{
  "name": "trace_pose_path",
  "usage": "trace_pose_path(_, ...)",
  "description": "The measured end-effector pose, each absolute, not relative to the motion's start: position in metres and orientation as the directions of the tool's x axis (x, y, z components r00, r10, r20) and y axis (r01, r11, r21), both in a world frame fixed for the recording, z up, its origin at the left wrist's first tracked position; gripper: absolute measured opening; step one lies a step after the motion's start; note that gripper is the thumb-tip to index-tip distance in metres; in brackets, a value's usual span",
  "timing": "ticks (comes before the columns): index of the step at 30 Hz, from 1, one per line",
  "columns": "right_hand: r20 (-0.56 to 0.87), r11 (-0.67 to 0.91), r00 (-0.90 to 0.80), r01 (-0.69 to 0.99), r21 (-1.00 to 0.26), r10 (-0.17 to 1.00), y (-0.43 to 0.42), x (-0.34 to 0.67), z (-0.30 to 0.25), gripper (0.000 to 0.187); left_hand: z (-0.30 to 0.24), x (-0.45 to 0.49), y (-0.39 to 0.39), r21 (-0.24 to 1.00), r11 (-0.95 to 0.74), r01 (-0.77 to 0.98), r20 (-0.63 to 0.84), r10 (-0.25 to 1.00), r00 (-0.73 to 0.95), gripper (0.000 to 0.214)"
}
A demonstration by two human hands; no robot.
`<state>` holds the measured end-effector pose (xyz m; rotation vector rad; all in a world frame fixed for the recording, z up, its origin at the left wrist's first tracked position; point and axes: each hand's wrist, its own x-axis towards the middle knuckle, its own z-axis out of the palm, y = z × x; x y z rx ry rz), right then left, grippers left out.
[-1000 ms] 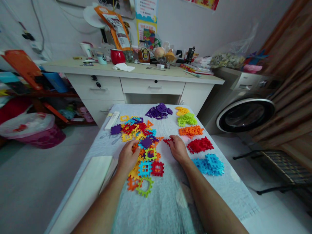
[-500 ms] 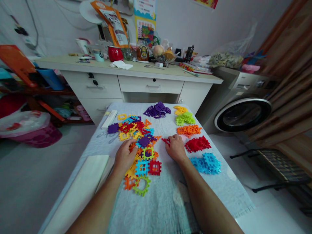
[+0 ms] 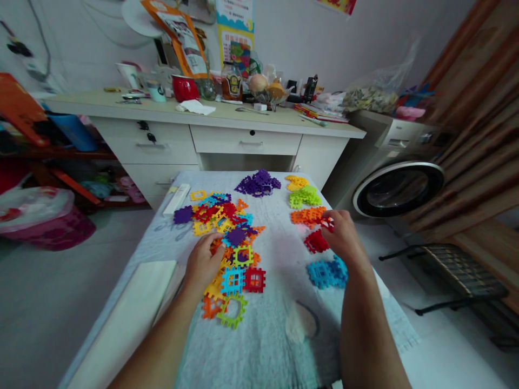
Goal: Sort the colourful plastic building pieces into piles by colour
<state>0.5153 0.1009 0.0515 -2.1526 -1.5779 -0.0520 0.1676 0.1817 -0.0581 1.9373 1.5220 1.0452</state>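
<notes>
My left hand [image 3: 203, 260] rests at the left side of a mixed pile of plastic interlocking building pieces [image 3: 221, 215], thumb and forefinger apart over an orange piece [image 3: 216, 246]. Close to it lie a solid purple piece [image 3: 235, 236], a lime frame piece [image 3: 243, 256], a light-blue window piece [image 3: 233, 280] and a red window piece [image 3: 255, 280]. My right hand [image 3: 343, 233] pinches a red piece [image 3: 327, 222] above the red pile [image 3: 316, 241], which it partly covers. An orange pile [image 3: 308, 216] lies just beyond, and a blue pile [image 3: 326, 273] sits nearer me.
Purple [image 3: 258, 183], lime [image 3: 305, 197] and yellow [image 3: 297, 182] piles lie at the table's far end. A white box [image 3: 177, 200] and a long white board [image 3: 133, 319] line the left side. Beyond stand a cluttered desk [image 3: 227, 120] and a washing machine [image 3: 377, 143].
My right hand has moved right with the red piece, from the table's middle to above the red pile. My left hand has stayed by the mixed pile. The view has shifted slightly.
</notes>
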Motion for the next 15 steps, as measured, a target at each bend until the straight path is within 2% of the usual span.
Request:
trace_pose_path(4,0.128,-0.412,0.443,0.886,-0.212,0.887,0.092,0.546,0.060,0.036,-0.056,0.169,0.181,0.748,-0.284,0.600,0.276,0.955,0.108,0.033)
trace_pose_path(7,-0.001,-0.472,0.476,0.872,-0.131,0.880,0.091,0.552,0.057,0.038,-0.054,0.169,0.180,0.753,-0.276,0.598,0.267,0.958,0.106,0.034)
trace_pose_path(10,-0.013,-0.478,0.479,0.873,-0.101,0.878,0.091,0.555,0.049,0.041,-0.053,0.170,0.179,0.754,-0.274,0.597,0.267,0.958,0.104,0.033)
trace_pose_path(15,0.040,-0.480,0.487,0.869,-0.119,0.873,0.091,0.560,0.039,0.045,-0.054,0.168,0.180,0.752,-0.288,0.593,0.278,0.954,0.112,0.031)
